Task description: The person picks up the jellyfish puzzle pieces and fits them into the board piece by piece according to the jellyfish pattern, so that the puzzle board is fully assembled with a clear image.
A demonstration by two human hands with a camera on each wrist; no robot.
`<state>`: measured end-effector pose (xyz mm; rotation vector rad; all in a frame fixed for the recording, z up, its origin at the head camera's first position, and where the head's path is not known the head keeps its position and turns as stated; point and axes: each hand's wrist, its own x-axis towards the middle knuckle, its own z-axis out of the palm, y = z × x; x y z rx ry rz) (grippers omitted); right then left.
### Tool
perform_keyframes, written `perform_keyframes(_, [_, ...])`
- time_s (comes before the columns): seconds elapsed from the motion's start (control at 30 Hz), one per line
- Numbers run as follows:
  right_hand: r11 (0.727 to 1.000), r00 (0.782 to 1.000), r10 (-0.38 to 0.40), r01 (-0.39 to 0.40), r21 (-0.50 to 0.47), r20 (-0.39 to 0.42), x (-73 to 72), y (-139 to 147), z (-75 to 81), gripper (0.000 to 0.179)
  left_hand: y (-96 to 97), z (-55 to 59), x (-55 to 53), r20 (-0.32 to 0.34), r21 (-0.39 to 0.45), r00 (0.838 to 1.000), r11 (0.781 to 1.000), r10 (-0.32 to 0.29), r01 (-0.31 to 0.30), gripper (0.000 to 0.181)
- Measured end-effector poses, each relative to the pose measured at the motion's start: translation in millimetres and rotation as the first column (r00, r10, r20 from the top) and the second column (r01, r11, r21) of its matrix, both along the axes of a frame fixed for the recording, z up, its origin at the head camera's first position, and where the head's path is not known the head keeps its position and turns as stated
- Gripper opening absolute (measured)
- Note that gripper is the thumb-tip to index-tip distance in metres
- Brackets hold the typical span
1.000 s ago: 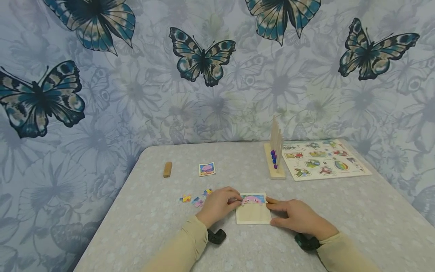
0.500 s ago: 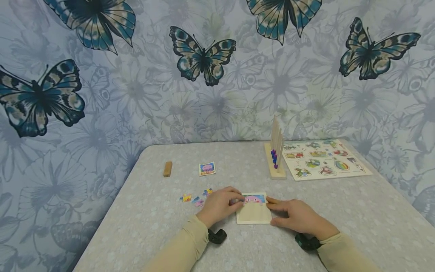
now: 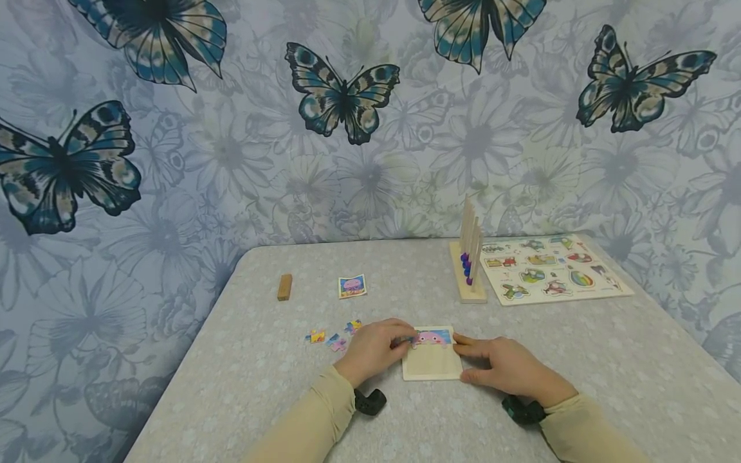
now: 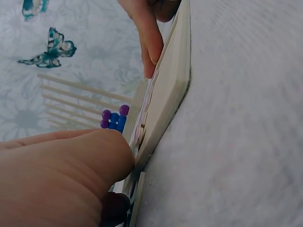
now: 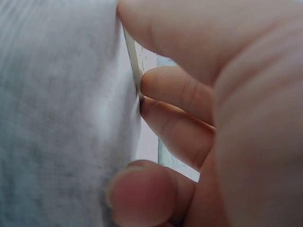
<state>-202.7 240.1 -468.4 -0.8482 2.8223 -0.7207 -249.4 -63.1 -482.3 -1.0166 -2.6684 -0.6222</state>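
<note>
**Slight inward shift at the puzzle tray's 10 o'clock corner since a second ago**

Moved a touch towards the tray's centre with the left hand [image 3: 375, 346], now covering more of the top row's 9 o'clock end. Appears to be at the row-filling step: setting pieces into the wooden puzzle tray [image 3: 431, 366], on the near part of the desk [image 3: 428, 424], with seated printed pieces [image 3: 434, 337] along its 12 o'clock side and bare wood towards 6. Pinching, as best made out, one puzzle piece [image 4: 140, 189] in the left fingers. Bracing the 3 o'clock edge with the right hand [image 3: 503, 366], fingers extended, gripping nothing. Seems to call next for aligning and pressing flat, then reaching towards 9 o'clock for the loose puzzle pieces [image 3: 316, 336], perhaps checking the picture card [image 3: 352, 287] at 10.

Hiding most of the pinched piece under the left fingers; showing only a pale edge and dark face in the left wrist view. Impossible to judge its seating. Leaving just a sliver of tray past the palm in the right wrist view. Losing both sleeves [image 3: 307, 411] beyond the head view's 6 o'clock edge.
</note>
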Motion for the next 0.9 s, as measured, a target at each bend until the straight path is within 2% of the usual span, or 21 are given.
perform_keyframes(0.3, [1.000,1.000,0.005,-0.004,0.015,-0.014,-0.9,1.0,-1.1,0.063,2.7,0.0,0.8,-0.008,-0.012,1.000,1.000,0.024,-0.024,0.017])
perform_keyframes(0.57, [1.000,1.000,0.002,-0.002,0.007,-0.016,-0.8,0.9,-2.3,0.063,3.4,-4.0,-0.6,-0.024,0.021,0.999,0.999,0.026,-0.025,0.019])
perform_keyframes(0.67, [1.000,1.000,0.001,-0.001,0.003,-0.013,-0.4,0.9,-2.4,0.062,3.5,-2.6,0.3,-0.028,0.017,1.000,1.000,0.015,-0.014,0.019])
perform_keyframes(0.9, [1.000,1.000,0.008,-0.008,0.008,0.001,-1.2,1.0,-0.6,0.064,3.9,2.9,3.3,-0.046,-0.060,0.997,0.997,-0.057,0.054,0.024])
